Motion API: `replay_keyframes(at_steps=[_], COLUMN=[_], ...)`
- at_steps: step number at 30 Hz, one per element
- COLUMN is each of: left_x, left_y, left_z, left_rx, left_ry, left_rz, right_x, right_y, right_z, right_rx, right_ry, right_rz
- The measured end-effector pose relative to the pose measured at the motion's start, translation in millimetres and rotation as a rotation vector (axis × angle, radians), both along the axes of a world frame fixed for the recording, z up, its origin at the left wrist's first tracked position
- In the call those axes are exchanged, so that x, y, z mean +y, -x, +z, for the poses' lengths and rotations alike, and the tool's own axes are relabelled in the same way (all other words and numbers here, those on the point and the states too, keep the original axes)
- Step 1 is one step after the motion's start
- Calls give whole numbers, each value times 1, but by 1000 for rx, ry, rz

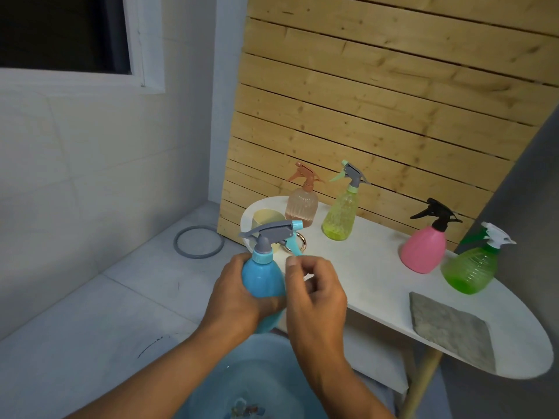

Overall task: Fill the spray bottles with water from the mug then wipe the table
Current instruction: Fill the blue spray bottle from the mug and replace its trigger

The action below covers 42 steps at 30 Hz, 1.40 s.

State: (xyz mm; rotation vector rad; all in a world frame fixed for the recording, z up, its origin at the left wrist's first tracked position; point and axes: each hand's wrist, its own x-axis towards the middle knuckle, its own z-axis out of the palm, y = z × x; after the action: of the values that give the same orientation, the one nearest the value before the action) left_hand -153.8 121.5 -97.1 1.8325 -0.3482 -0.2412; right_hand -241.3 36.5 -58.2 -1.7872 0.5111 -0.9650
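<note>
Glossy plastic bottle (262, 281) (rough cloth (450, 328))

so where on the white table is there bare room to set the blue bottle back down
The widest bare patch on the table lies in the middle, bordered by the yellow-green bottle, the pink bottle and the grey cloth. The far left end is crowded: mug, peach bottle and a metal ring stand close together.
</note>
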Motion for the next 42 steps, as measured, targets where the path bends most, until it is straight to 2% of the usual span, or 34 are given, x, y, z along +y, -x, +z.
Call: replay_keyframes(at_steps=[3, 9, 14, 16, 19, 22, 25, 27, 31, 34, 38, 42], left_x=[0, -2, -2, -1, -1, 1, 4, 7, 6, 3, 2, 3], left_y=[-1, 0, -2, -3, -5, -7, -3, 1, 2, 4, 5, 6], left_z=[-2, -5, -4, -5, -7, -7, -5, -3, -2, -1, -3, -1], left_rx=[4, -4, -11, -12, -27, -93, -63, -41, -56, -84, -59, -81], left_ry=[5, 12, 30, 20, -19, -76, -4, 21, 44, 34, 22, 41], left_rz=[-29, -48, -12, -24, -60, -155, -234, -250, -257, -252, -229, -210], right_x=[-9, -24, -17, -14, -18, -31, -44, -48, -45, -41, -40, -40], right_y=[-3, -14, -9, -7, -9, -14, -16, -15, -18, -19, -14, -14], right_z=[14, 16, 13, 15, 18, 18, 21, 23, 16, 9, 12, 14], right_rx=[-73, 134, 110, 73, 21, 125, 264, 272, 192, 229, 272, 219], right_ry=[3, 104, 139, 111, -44, -150, -118, -97, -151, -141, -139, -156], right_rz=[-21, 26, 50, 130, 246, 384, 607, 669, 573, 467, 569, 577])
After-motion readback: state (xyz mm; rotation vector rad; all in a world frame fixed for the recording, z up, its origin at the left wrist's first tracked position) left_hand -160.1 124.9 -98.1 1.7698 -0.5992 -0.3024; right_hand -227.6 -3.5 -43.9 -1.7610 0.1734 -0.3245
